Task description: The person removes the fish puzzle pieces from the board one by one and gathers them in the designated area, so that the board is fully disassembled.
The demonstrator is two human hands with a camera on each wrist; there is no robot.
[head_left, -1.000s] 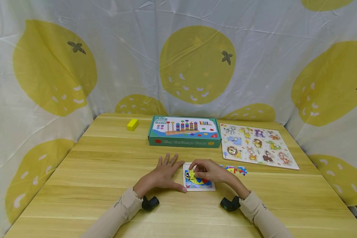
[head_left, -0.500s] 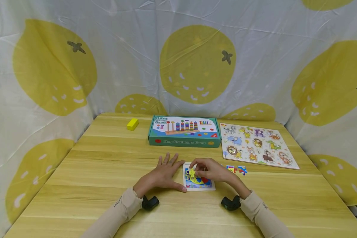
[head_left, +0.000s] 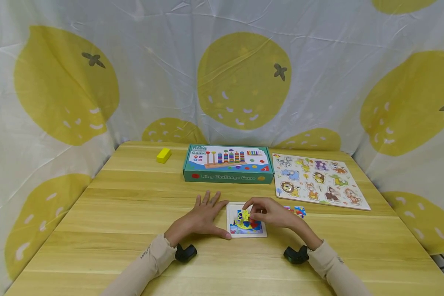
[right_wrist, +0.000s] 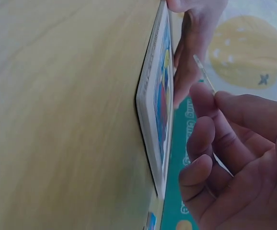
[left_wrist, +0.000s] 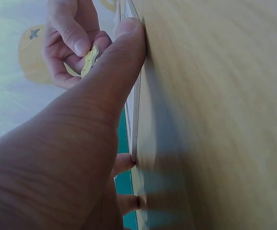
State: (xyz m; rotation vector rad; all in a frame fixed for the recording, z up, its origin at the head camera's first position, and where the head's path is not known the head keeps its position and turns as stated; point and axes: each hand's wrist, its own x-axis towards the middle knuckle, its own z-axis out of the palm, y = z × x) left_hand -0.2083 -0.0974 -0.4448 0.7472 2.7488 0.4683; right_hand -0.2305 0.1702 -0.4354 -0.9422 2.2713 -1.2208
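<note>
A small square jigsaw puzzle in a pale wooden frame (head_left: pixel 248 236) lies on the table, with yellow, red and blue pieces in it. My left hand (head_left: pixel 203 218) rests at its left side, fingers spread, with the thumb along the near left corner. Above the puzzle, my right hand (head_left: pixel 271 212) pinches a thin yellow puzzle piece (left_wrist: pixel 89 61) between thumb and forefinger. In the right wrist view this puzzle piece (right_wrist: pixel 204 74) is seen edge-on, apart from the frame. The right hand hides the puzzle's upper right part in the head view.
Loose puzzle pieces (head_left: pixel 299 211) lie right of the frame, partly behind the right hand. A green Ring Challenge Game box (head_left: pixel 227 177) stands behind. An animal peg board (head_left: pixel 320 181) lies at the back right, a yellow block (head_left: pixel 164 155) at the back left.
My right hand has moved slightly right and up from the puzzle, carrying the yellow piece, and more of the frame's left side shows. The left hand stays in place.
</note>
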